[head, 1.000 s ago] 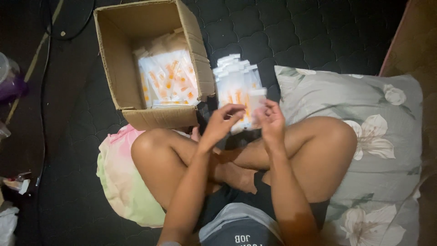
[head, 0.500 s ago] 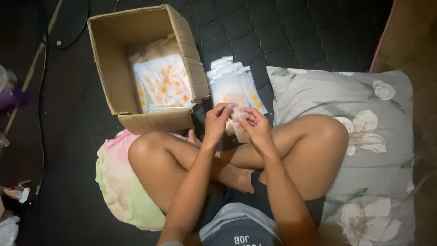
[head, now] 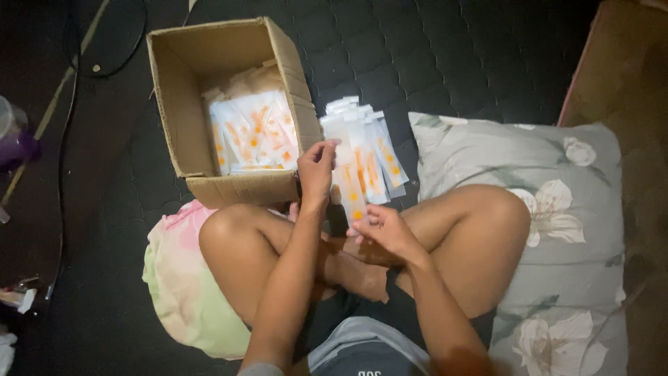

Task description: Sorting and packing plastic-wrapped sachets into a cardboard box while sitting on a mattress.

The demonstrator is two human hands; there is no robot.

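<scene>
So the person's sitting cross-legged on a dark quilted mattress [head: 445, 49], and I'll use the open cardboard box [head: 182, 104] as the reference for everything. The box sits just ahead of the left knee, flaps up, and it's stuffed with white sachets with orange print [head: 252, 132], packed upright and leaning a bit. Just right of the box, touching or nearly touching its right wall, there's a fanned-out stack of the same sachets [head: 372, 143] lying on the mattress. The left hand [head: 316, 170] is up beside the box's near right corner, fingers pinched narrow on the top end of one long sachet [head: 350, 186] that hangs in front of that stack. The right hand [head: 386, 230] is nearer the body than the box, fingers curled loosely around the bottom end of that same sachet, so both hands have it stretched between them. Further right of the box is a grey pillow with white flowers [head: 570, 181], tucked under the right leg. On the near side of the box, under the left thigh, there's a pink and pale green cushion [head: 174, 278]. Off to the left of the box a dark cable [head: 64, 153] runs down the floor, and something purple [head: 17, 143] sits at the frame edge; can't tell what it is.
</scene>
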